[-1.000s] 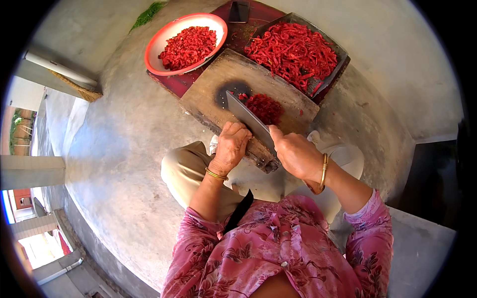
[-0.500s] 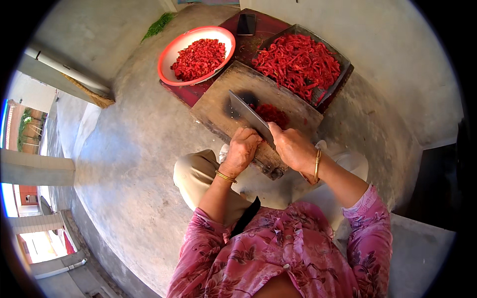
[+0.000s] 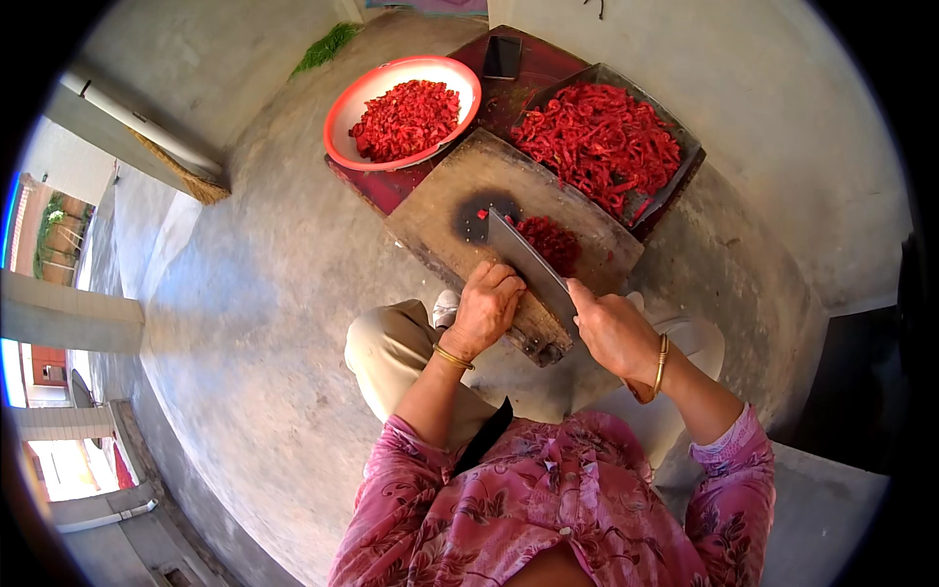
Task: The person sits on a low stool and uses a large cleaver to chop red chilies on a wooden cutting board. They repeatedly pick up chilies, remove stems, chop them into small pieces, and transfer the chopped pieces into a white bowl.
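Observation:
My right hand (image 3: pixel 616 335) is wrapped around the handle end of a cleaver (image 3: pixel 529 258), its broad blade slanting across a worn wooden chopping board (image 3: pixel 430 213). Close to the blade's left side, my left hand (image 3: pixel 487 308) rests at the board's near edge with its fingers curled; whatever lies beneath them is hidden. A small heap of chopped red chillies (image 3: pixel 553 243) sits just right of the blade, and a few loose bits lie near the dark patch on the board.
Beyond the board, a low red table (image 3: pixel 553 62) carries a red-rimmed white basin (image 3: pixel 335 132) of chopped chillies, a dark tray (image 3: pixel 688 157) heaped with whole-looking red chillies (image 3: pixel 599 142), and a phone (image 3: pixel 503 57). A broom (image 3: pixel 201 183) leans at the left wall. Greens (image 3: pixel 328 46) lie farther back.
The cleaver and my right hand have moved right and toward me, widening the space from my left hand. The view has shifted slightly.

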### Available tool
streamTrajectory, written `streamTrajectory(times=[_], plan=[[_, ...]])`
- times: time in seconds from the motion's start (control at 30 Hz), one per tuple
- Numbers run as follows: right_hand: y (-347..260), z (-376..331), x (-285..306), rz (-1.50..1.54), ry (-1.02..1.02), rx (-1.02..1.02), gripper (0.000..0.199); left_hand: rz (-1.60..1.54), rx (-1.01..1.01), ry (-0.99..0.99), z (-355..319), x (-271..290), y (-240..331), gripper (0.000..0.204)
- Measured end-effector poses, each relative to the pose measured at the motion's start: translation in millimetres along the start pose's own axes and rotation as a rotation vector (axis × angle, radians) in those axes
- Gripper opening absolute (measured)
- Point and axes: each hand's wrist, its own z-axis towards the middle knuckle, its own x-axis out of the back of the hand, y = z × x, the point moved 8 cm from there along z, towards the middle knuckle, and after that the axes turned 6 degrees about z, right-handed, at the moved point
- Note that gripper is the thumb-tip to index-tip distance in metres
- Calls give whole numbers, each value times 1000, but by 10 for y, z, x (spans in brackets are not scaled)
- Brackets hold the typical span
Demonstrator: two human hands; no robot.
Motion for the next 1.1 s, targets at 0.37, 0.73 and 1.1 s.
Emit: streamTrajectory(times=[0.37,0.73,1.1], plan=[[51,335,-98,-56,108,46,46,-77,10,-46,-25,-19,-20,13],[63,41,-23,77,83,67,45,-127,228,32,-201,119,-229,22],[-44,56,-5,70,37,51,45,3,93,-65,-72,0,-70,16]])
